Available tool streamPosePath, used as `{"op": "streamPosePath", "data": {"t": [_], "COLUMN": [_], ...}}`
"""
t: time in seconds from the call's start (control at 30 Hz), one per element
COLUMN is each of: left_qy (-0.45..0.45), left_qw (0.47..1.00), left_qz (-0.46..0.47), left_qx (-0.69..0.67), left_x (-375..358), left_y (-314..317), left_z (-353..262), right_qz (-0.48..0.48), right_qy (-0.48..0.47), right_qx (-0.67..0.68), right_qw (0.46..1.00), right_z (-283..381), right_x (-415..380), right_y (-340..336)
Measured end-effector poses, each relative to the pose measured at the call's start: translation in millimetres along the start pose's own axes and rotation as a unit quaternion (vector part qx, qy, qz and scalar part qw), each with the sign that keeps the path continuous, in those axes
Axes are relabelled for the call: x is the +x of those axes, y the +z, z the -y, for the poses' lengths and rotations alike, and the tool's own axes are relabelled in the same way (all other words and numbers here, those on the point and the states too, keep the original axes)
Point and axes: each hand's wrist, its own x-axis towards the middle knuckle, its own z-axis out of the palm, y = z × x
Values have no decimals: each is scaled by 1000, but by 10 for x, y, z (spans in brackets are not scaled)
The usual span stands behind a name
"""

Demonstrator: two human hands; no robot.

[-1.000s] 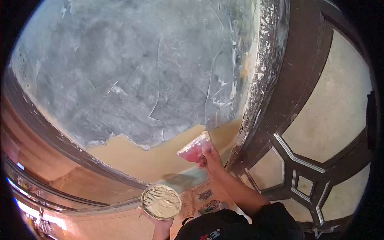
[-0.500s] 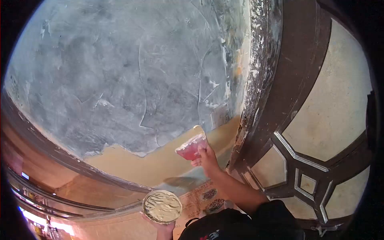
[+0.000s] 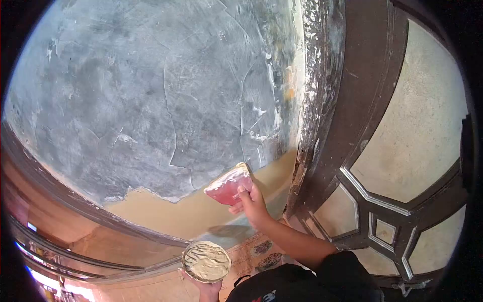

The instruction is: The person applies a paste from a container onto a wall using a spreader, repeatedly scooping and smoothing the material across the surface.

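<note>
My right hand (image 3: 251,204) grips a red putty spreader (image 3: 229,190), thumb on its near face. Pale putty coats the spreader's upper edge, which overlaps the lower part of the wall (image 3: 121,85) in this view. Low down, my left hand (image 3: 204,287) holds a round tub of cream-coloured putty (image 3: 207,260) from below, its surface ridged and swirled. The wall is mottled blue-grey with raised trowel lines, and a beige band (image 3: 156,214) with a jagged upper border runs along its bottom.
Dark wooden trim (image 3: 319,100) speckled with white borders the wall on the right. Beyond it stands a dark panelled door (image 3: 390,216) with pale insets. A curved ledge (image 3: 136,232) edges the wall's lower left, above a brownish floor (image 3: 141,287).
The spreader has shifted a little left and turned, showing more of its red face. My left hand and the tub stay nearly in place, while the whole view has swung slightly.
</note>
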Motion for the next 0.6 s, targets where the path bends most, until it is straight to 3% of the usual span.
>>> {"op": "streamPosePath", "data": {"t": [0.23, 0.43, 0.6], "left_qy": [-9, -10, -3], "left_qw": [1000, 999, 997], "left_qz": [-7, -4, -2], "left_qx": [24, 43, 78], "left_x": [-51, -40, -80], "left_y": [-81, -52, 18], "left_z": [5, 21, 53], "right_qz": [-7, -43, -88], "right_qy": [1, 2, 88], "right_qx": [-32, -9, -23], "right_qw": [999, 999, 992], "right_z": [7, -433, -997], "right_x": [127, 151, 104], "right_y": [-91, -412, -918]}}
